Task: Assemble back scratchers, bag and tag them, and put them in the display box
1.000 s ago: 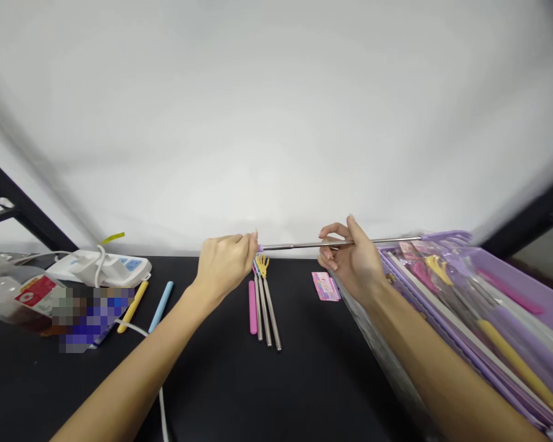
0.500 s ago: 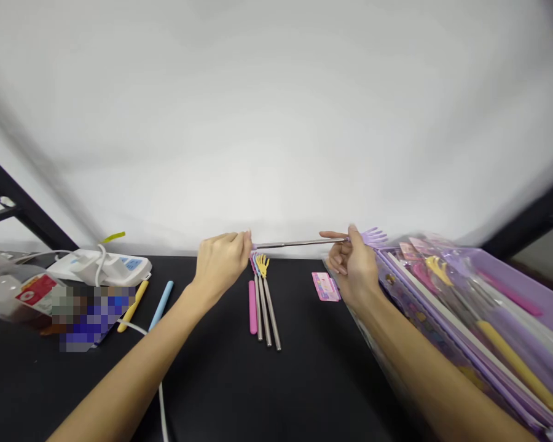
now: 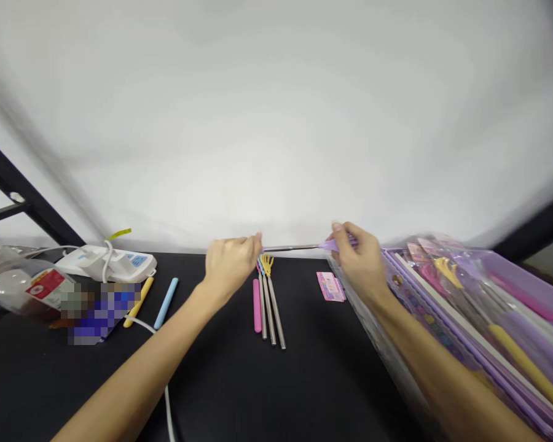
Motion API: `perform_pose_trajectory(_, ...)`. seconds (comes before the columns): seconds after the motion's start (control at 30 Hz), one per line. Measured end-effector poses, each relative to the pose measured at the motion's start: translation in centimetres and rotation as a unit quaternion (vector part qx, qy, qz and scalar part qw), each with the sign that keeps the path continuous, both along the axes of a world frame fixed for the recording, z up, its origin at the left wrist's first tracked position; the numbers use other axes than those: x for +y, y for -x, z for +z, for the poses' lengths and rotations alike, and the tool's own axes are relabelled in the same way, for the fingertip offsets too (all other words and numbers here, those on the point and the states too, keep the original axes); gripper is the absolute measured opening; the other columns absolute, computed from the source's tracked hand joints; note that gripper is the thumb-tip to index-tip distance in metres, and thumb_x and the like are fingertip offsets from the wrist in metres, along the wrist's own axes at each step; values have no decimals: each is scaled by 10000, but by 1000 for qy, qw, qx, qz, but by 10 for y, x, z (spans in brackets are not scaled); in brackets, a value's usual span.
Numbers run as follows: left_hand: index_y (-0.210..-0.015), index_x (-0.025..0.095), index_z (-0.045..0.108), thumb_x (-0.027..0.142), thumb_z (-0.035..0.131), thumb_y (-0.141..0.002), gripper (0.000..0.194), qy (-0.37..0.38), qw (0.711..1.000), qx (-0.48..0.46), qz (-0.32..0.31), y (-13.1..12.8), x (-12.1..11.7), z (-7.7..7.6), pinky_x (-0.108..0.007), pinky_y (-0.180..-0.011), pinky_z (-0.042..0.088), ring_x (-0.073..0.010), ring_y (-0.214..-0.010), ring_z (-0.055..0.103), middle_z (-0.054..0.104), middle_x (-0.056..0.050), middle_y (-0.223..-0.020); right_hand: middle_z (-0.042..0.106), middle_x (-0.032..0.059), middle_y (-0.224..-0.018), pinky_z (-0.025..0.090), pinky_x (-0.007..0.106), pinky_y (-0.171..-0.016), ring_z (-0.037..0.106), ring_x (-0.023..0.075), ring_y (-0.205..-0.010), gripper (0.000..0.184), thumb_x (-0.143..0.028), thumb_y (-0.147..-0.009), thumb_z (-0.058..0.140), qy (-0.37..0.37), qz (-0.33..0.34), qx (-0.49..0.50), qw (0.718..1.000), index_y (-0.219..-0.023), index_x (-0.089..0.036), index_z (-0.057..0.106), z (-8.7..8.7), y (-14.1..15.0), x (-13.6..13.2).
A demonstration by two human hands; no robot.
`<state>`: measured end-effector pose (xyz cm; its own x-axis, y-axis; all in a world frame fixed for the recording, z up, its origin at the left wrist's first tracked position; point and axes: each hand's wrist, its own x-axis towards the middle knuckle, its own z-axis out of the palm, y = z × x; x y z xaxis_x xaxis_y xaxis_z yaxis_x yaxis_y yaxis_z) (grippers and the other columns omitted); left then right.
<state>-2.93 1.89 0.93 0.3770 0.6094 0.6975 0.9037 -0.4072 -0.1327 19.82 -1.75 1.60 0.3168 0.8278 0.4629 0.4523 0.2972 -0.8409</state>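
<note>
Both my hands hold one telescopic back scratcher (image 3: 295,248) level above the black table (image 3: 239,380). My left hand (image 3: 230,265) pinches its handle end. My right hand (image 3: 360,258) is closed round its purple claw end, with only a short steel shaft showing between them. Below lie three more scratchers (image 3: 270,301) side by side, claws pointing away, next to a pink grip sleeve (image 3: 257,305).
A purple tray (image 3: 511,319) of packaged scratchers fills the right. A small pink card (image 3: 330,286) lies near it. At left are a white power strip (image 3: 108,265), yellow (image 3: 138,301) and blue (image 3: 166,294) sleeves, a cable and plastic bags (image 3: 23,288).
My right hand has slid leftward along the shaft toward my left hand, pushing the purple claw in; the scratcher is now much shorter. My left hand stayed put.
</note>
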Motion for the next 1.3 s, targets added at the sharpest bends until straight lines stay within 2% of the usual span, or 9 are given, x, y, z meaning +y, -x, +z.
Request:
perform_pose_trajectory(0.23, -544, 155, 574, 367, 260, -1016, 605, 48, 999, -8, 10, -24, -16, 7, -305, -487, 114, -127, -422, 504, 583, -57, -478, 401, -61, -467, 274, 212, -448, 351, 75, -440, 413, -508, -920, 515, -19, 72, 14, 997, -655, -190, 505, -5, 16, -8)
perform_pose_trajectory(0.47, -1020, 208, 619, 395, 319, -1013, 354, 170, 968, 61, -174, -16, -12, 18, -270, -568, 344, -160, -664, 602, 653, -31, -796, 581, 3, -494, 376, 234, -428, 480, 122, -380, 533, -671, -900, 368, 178, 203, 67, 961, -899, -189, 599, 16, -11, 2)
perform_pose_trajectory(0.53, -1101, 214, 599, 346, 351, -1009, 296, 219, 953, 56, -200, -10, -10, 18, -272, -648, 413, -164, -731, 618, 647, -39, -880, 624, 30, -531, 416, 257, -450, 532, 149, -398, 568, -659, -920, 293, 226, 172, 83, 955, -1016, -188, 596, 22, -25, 4)
perform_pose_trajectory(0.63, -1129, 209, 604, 289, 370, -1004, 277, 274, 933, 49, -226, -6, -8, 15, -283, -728, 456, -177, -828, 634, 633, -54, -959, 677, 44, -612, 436, 259, -514, 598, 156, -484, 372, -509, -910, 456, 263, 62, -89, 959, -1014, -193, 622, 28, -49, 2)
perform_pose_trajectory(0.77, -1176, 208, 610, 277, 396, -996, 288, 300, 921, 59, -242, -11, -9, 9, -296, -753, 475, -188, -860, 640, 630, -64, -989, 713, 70, -700, 438, 278, -576, 659, 203, -651, 147, -283, -716, 702, 369, -39, -397, 840, -820, -183, 678, 28, -72, -2)
perform_pose_trajectory(0.83, -1179, 207, 618, 276, 401, -994, 293, 305, 918, 71, -243, -16, -11, 8, -296, -735, 477, -190, -848, 644, 636, -66, -990, 684, 77, -612, 446, 294, -546, 657, 222, -609, 138, -237, -658, 730, 443, -41, -426, 787, -755, -168, 662, 24, -77, -4)
perform_pose_trajectory(0.9, -1170, 202, 627, 276, 402, -994, 296, 306, 916, 82, -245, -21, -13, 6, -296, -716, 475, -191, -837, 645, 645, -72, -1003, 639, 61, -523, 458, 302, -507, 643, 222, -523, 118, -168, -623, 730, 501, -28, -403, 765, -694, -166, 636, 17, -78, -4)
perform_pose_trajectory(1.13, -1127, 196, 643, 294, 403, -994, 291, 297, 914, 77, -265, -26, -14, 1, -306, -718, 477, -193, -829, 643, 659, -81, -992, 615, 88, -478, 509, 335, -600, 680, 262, -618, 198, 26, -530, 605, 497, -29, -404, 767, -530, -172, 602, -2, -77, 4)
perform_pose_trajectory(1.3, -1142, 205, 634, 297, 413, -991, 283, 313, 907, 38, -279, -23, -16, 7, -293, -755, 474, -183, -866, 636, 675, -60, -995, 662, 120, -565, 498, 350, -644, 688, 292, -721, 157, -34, -537, 608, 457, -45, -426, 779, -605, -158, 675, 23, -72, -2)
